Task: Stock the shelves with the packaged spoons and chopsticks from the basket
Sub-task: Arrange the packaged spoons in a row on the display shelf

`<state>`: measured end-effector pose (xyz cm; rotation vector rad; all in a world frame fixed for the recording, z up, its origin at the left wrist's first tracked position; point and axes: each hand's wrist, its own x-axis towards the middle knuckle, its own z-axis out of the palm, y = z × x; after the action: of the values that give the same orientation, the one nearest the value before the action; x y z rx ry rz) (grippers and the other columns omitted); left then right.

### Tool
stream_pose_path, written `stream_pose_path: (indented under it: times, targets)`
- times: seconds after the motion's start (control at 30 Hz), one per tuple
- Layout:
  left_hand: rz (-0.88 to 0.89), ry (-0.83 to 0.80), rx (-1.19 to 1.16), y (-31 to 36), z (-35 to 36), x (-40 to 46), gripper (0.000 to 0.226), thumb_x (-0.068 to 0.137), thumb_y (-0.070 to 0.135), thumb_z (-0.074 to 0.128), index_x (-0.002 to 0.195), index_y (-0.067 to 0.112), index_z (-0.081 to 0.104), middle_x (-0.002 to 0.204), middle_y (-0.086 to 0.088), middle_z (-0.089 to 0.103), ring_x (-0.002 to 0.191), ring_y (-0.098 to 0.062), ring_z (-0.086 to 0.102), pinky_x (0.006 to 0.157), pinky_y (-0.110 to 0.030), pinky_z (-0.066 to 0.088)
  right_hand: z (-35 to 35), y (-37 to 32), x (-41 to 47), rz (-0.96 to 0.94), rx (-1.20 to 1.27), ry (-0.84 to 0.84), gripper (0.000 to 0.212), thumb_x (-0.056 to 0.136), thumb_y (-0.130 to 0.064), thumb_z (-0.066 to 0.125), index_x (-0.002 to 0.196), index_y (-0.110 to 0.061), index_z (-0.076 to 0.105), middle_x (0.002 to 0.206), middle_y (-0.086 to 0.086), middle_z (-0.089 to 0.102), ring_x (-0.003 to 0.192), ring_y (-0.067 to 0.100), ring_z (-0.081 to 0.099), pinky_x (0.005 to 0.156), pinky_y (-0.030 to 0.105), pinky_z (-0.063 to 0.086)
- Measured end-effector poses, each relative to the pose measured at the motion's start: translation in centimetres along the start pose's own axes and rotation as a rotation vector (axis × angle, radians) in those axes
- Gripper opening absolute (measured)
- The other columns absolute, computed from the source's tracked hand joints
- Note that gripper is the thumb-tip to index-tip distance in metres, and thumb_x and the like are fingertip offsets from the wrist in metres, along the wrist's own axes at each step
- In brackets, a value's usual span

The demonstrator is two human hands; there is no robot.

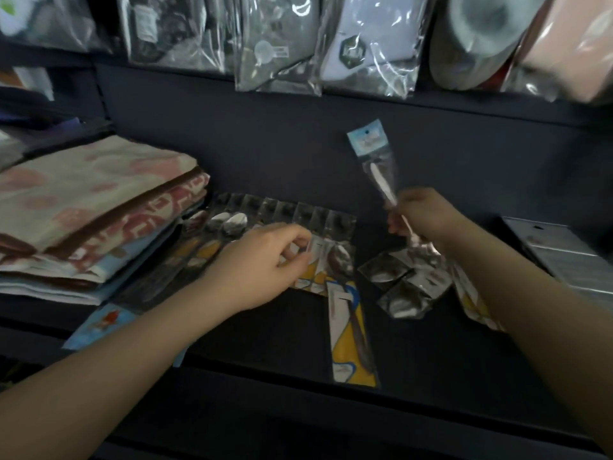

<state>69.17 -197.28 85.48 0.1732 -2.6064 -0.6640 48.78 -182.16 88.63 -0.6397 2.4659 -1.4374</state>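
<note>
The scene is dim, the dark navy shelf board [298, 333] and back panel swallowing most detail. Light seems to come from above and in front — white glare streaks the clear plastic bags hanging along the top [278, 44], and small highlights glint on the clear-wrapped metal spoon packets lying on the shelf [403, 283]. The upright clear spoon packet with a pale blue header card [373, 154] is smeared by motion blur. Wide-angle distortion bends the edges, and the corners are soft and out of focus.
</note>
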Motion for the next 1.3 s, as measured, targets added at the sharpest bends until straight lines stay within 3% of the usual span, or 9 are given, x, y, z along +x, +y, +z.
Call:
stream_pose_path:
  times: [0.17,0.3,0.47,0.6,0.77,0.9,1.0,1.13,1.3]
  targets:
    - [-0.049,-0.018,-0.182,2.2,1.4,1.7,0.031,0.092,0.031,0.049,0.122,0.024,0.053,0.111,0.013,0.059,0.095,0.001,0.056,0.074,-0.003,0.041,-0.7,-2.5,-4.5,-0.099,0.384,-0.361,0.019,0.093,0.0,0.045,0.085,-0.008,0.06,0.059,0.002,0.065,0.049,0.009,0.062,0.051,0.017,0.051]
    - [-0.077,0.062,-0.451,2.7,1.3,1.4,0.03,0.088,0.049,0.04,0.112,0.035,0.053,0.103,0.009,0.063,0.084,0.0,0.061,0.076,-0.019,0.05,0.4,-3.7,-6.2,-0.316,0.321,-0.444,0.017,0.093,0.001,0.045,0.09,-0.008,0.059,0.068,0.002,0.065,0.057,0.008,0.06,0.059,0.019,0.05]
    - [-0.318,0.094,-1.22,1.8,-3.6,0.5,0.066,0.09,0.062,0.014,0.099,0.017,0.06,0.065,-0.008,0.064,0.046,-0.013,0.057,0.041,-0.02,0.045,2.4,-2.1,-5.4,-1.292,-0.714,0.155,0.022,0.078,0.002,0.063,0.097,-0.007,0.068,0.087,0.006,0.073,0.077,0.021,0.07,0.067,0.03,0.055]
    - [-0.544,-0.25,-0.924,1.4,-4.0,-1.4,0.051,0.088,0.056,0.034,0.099,0.013,0.059,0.073,-0.006,0.073,0.058,-0.014,0.067,0.052,-0.024,0.053,4.9,-1.5,-5.6,-1.615,-0.862,0.234,0.012,0.086,-0.009,0.064,0.094,-0.011,0.073,0.106,0.005,0.074,0.096,0.022,0.071,0.08,0.032,0.057]
    - [-0.446,-0.28,-0.856,-0.4,-3.2,-3.3,0.014,0.087,0.02,0.057,0.078,0.014,0.065,0.066,0.001,0.069,0.062,-0.01,0.062,0.061,-0.022,0.049,8.1,-2.3,-6.7,-1.719,-0.855,0.23,0.016,0.091,-0.014,0.058,0.092,-0.015,0.074,0.105,-0.001,0.075,0.1,0.018,0.07,0.081,0.031,0.055]
    - [-0.381,-0.216,-0.807,-1.1,-3.7,-4.6,0.018,0.086,0.011,0.059,0.068,0.012,0.06,0.05,0.005,0.057,0.045,-0.004,0.05,0.046,-0.014,0.042,9.0,-2.6,-6.1,-1.608,-0.923,0.255,0.037,0.088,-0.003,0.056,0.122,-0.016,0.055,0.132,0.009,0.059,0.128,0.026,0.048,0.105,0.038,0.038]
    - [-0.341,-0.176,-0.634,-1.9,-3.7,-5.5,0.021,0.085,0.015,0.061,0.065,0.017,0.058,0.045,0.009,0.056,0.042,0.001,0.049,0.045,-0.013,0.039,9.3,-3.5,-5.6,-1.111,-0.619,0.142,0.068,0.078,0.013,0.045,0.138,-0.016,0.034,0.146,0.015,0.038,0.135,0.03,0.035,0.113,0.036,0.029]
    - [-0.3,-0.183,-0.486,-3.2,-4.0,-6.7,0.018,0.085,0.019,0.063,0.068,0.021,0.057,0.045,0.009,0.057,0.043,0.0,0.049,0.046,-0.016,0.038,10.2,-5.7,-6.3,-0.212,0.221,-0.378,0.024,0.095,-0.01,0.047,0.118,-0.009,0.054,0.101,0.013,0.062,0.074,0.015,0.063,0.067,0.025,0.05]
    - [-0.278,-0.128,-0.298,-4.8,-4.7,-7.0,0.024,0.083,0.021,0.064,0.107,0.02,0.06,0.081,0.007,0.068,0.071,-0.008,0.064,0.068,-0.019,0.047,13.2,-5.5,-4.6,-0.105,0.134,-0.367,0.015,0.096,-0.009,0.047,0.084,-0.011,0.056,0.066,0.003,0.056,0.052,0.011,0.045,0.045,0.019,0.035]
